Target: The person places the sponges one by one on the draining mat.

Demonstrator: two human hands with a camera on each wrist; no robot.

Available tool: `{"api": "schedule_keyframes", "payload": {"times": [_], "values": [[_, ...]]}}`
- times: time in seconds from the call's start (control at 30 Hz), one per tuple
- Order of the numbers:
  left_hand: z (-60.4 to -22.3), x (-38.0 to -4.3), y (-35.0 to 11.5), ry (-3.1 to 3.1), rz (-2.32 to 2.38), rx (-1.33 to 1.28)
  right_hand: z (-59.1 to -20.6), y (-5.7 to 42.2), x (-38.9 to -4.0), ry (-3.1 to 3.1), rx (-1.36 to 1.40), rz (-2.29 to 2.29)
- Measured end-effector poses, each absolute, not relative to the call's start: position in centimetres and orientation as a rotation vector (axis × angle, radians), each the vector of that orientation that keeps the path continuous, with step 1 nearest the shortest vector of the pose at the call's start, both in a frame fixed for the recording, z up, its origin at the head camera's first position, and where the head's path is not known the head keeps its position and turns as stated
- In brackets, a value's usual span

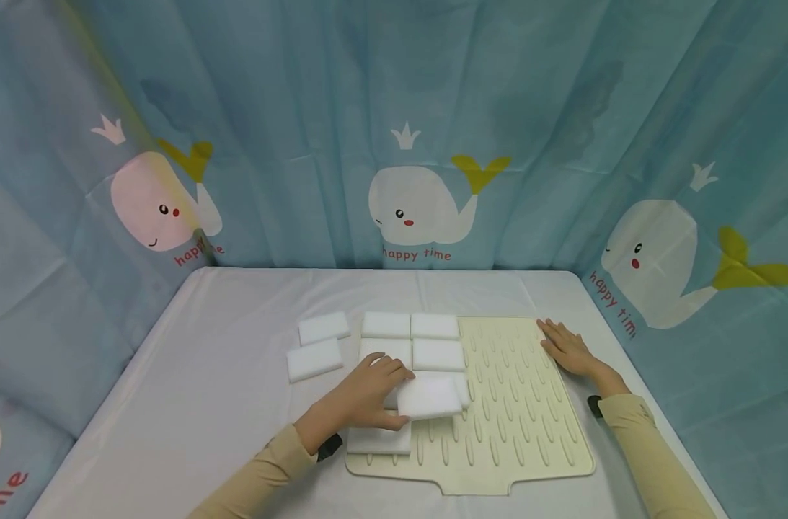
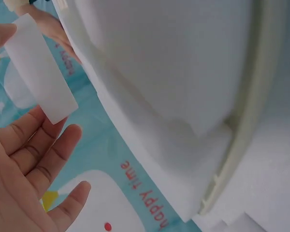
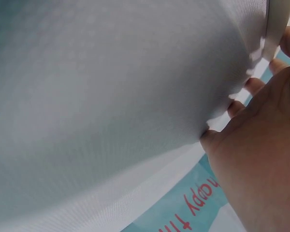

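Observation:
My left hand (image 1: 373, 389) pinches a white rectangular sponge (image 1: 430, 398) between thumb and fingers, tilted above the cream ridged mat (image 1: 517, 447). In the left wrist view the held sponge (image 2: 44, 72) is seen narrow, with the thumb at its upper end and fingertips at its lower end. Several like sponges (image 1: 435, 355) lie in rows on the mat's left half; the held one partly covers another beneath it. At the mat's far right edge, my right hand (image 1: 567, 349) lies palm down, fingers extended. The right wrist view shows its fingertips on the white surface.
Two more white sponges (image 1: 314, 359) lie on the white table (image 1: 192, 404), left of the mat. A short tab (image 1: 476, 488) juts from the mat's near edge. Blue curtains (image 1: 290, 180) printed with whales enclose the table at the back and sides.

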State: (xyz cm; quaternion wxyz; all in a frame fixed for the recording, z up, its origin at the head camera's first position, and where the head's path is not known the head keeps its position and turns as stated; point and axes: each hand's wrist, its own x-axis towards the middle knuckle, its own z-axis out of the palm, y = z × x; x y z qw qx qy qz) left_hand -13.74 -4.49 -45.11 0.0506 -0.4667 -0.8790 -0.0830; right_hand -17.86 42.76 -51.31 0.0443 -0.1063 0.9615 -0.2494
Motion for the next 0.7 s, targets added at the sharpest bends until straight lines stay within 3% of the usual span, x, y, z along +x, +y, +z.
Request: {"api": "schedule_keyframes", "payload": {"times": [0.7], "values": [[-46.4, -12.0, -1.8, -2.542, -0.098, -1.596, -51.1, 42.6, -17.8, 2.937, -0.321, -0.757]]}}
